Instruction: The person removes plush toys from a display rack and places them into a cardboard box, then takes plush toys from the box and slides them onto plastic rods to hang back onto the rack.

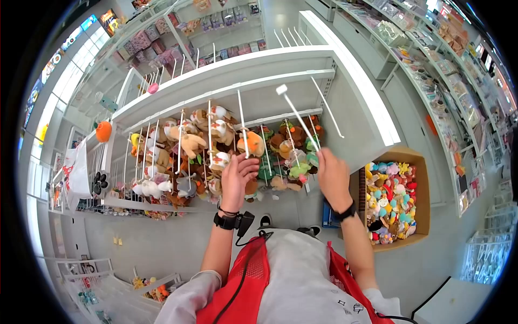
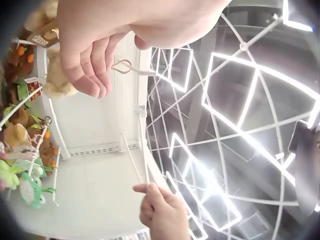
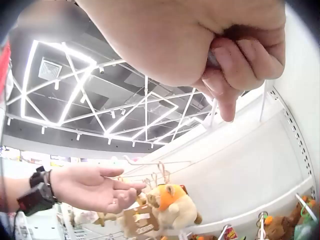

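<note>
My left hand [image 1: 237,181] is held palm up with relaxed fingers, just below an orange and cream plush [image 1: 251,143] hanging on a white hook. In the right wrist view that plush [image 3: 175,205] hangs beside the left hand [image 3: 92,190], and a brown tag is near the fingertips. From the left wrist, a hook's loop [image 2: 121,66] shows beside the fingers of the hand [image 2: 115,20]; contact cannot be told. My right hand [image 1: 333,181] grips the lower end of a white rod [image 1: 298,114] with a square white end piece. Curled fingers partly hide its grip in the right wrist view.
Rows of plush toys [image 1: 189,143] hang on the white rack [image 1: 226,62]. A cardboard box [image 1: 423,200] full of small plush stands at the right. A bare hook [image 1: 328,108] juts out near the rack's right panel. More shelves line the right side.
</note>
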A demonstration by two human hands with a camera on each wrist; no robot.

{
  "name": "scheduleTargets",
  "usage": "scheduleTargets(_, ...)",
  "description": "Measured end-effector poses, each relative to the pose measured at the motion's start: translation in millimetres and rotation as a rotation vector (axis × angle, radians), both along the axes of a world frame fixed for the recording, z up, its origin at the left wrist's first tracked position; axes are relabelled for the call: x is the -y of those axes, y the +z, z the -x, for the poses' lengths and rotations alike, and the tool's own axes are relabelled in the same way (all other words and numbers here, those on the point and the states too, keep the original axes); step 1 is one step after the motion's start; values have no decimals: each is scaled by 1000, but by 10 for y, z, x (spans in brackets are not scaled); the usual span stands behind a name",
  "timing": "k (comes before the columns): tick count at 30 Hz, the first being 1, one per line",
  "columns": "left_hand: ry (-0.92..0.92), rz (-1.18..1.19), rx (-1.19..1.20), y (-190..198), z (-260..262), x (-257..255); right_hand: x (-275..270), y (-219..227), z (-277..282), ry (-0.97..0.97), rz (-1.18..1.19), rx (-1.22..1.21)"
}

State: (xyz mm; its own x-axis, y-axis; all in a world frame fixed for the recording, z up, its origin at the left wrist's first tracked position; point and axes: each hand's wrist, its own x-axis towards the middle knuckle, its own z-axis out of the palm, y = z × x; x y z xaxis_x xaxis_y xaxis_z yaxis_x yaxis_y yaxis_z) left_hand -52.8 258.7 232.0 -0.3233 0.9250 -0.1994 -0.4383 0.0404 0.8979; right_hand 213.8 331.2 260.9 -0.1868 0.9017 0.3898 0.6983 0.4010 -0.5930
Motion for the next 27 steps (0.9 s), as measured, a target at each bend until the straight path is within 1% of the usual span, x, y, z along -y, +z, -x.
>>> scheduleTargets(1,-22,-24,94,63,80,-62,-153,-2,159,-38,-17,23)
scheduleTargets(2,-91,-59,123,38,210,-132,-270,16,304,-77,-35,48)
scheduleTargets(3,-104,-66,133,67,281,-188,-344,65,434,-90,-43,57)
scheduleTargets(5,-111,-47,65,133,356,-283,-442,143,649,-163,-101,161)
scheduleTargets(7,-110,-36,33,81,455,-331,-489,187,781,-197,-112,189)
scheduleTargets(9,-74,-12,-120,61,498,-328,-489,245,862,-224,-72,233)
scheduleTargets(11,-117,-46,-152,-85,531,-374,-510,278,922,-232,-69,268)
scheduleTargets(13,-152,-38,-412,-130,520,-454,-564,312,949,-237,-79,299)
scheduleTargets(14,-182,-45,-408,-177,520,-527,-597,327,944,-198,-82,337)
scheduleTargets(15,-174,-72,-381,-190,493,-573,-631,336,927,-161,-85,374)
scheduleTargets(16,-173,-94,-373,-200,464,-608,-640,327,907,-177,-98,374)
scheduleTargets(18,-152,-122,-389,-223,427,-660,-637,236,922,-149,-80,461)
scheduleTargets(19,-117,-164,-413,-308,409,-704,-653,80,935,-179,-34,409)
scheduleTargets(20,-91,-162,-392,-330,391,-715,-617,62,977,-223,-39,370)
scheduleTargets(21,-88,-164,-418,-271,385,-662,-550,109,1005,-239,-35,320)
scheduleTargets(22,-115,-163,-376,-263,380,-620,-530,171,998,-230,-1,326)
scheduleTargets(23,-81,-220,-423,-281,346,-565,-480,218,985,-220,42,335)
scheduleTargets(24,-94,-211,-414,-249,312,-473,-370,282,1002,-226,31,328)
scheduleTargets(26,-127,-181,-404,-133,276,-251,-119,453,1046,-306,-206,271)
scheduleTargets(27,-148,-157,-403,-124,271,-139,-9,504,1026,-301,-321,218)
